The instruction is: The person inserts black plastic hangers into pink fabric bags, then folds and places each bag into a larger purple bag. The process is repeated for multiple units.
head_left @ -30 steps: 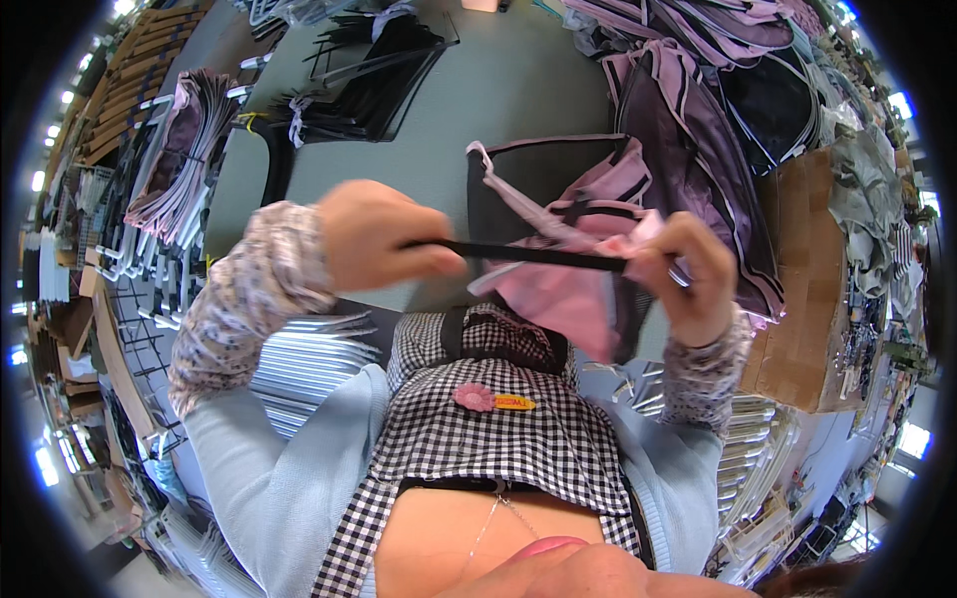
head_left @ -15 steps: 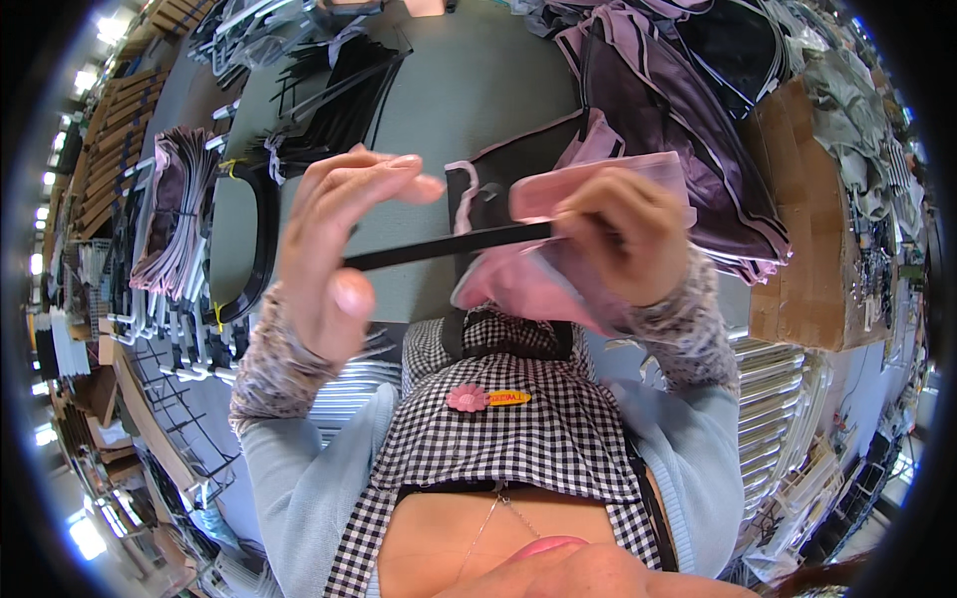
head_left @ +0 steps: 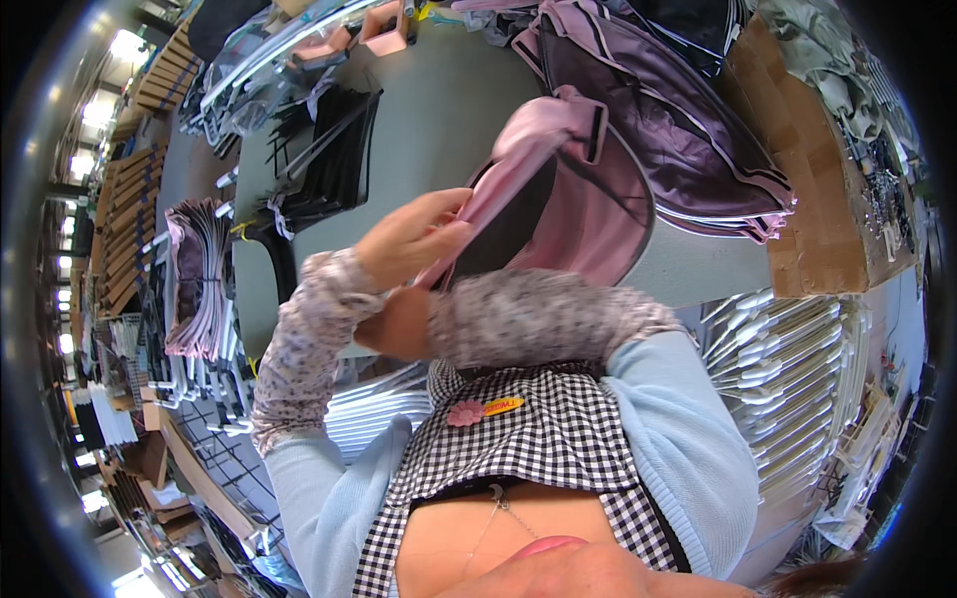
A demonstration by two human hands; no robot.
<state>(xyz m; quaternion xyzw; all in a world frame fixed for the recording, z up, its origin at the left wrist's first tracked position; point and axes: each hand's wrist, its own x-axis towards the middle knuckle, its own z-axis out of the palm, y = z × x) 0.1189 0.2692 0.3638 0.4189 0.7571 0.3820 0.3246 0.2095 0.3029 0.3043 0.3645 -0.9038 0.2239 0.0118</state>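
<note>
The grey-green desk [head_left: 429,110] spreads in front of you, its outline bowed by the lens, and its near edge passes beneath your forearms. Your pink and black fabric piece [head_left: 603,214] is over the near part of the desk, right of the middle, with its dark curved border toward the right. Your left hand [head_left: 419,234] grasps the pink band of that piece between thumb and fingers. Your right hand [head_left: 399,324] is crossed over to the left, just below the other one (it is blurred, so whether it grips anything you cannot tell from here).

On the left of the desk you have a bundle of black strips [head_left: 334,149], and a black curved strip [head_left: 277,261] at the left edge. A stretch of desk surface shows between that bundle and the fabric piece. Along the far edge are two pink open boxes [head_left: 385,30]. To your right, a pile of mauve panels [head_left: 668,120] reaches close to the piece, and a cardboard box [head_left: 807,199] bounds that side. Below the near edge, white tubes [head_left: 788,379] are stacked at your right; hanging pink panels [head_left: 199,279] stand beyond the left edge.
</note>
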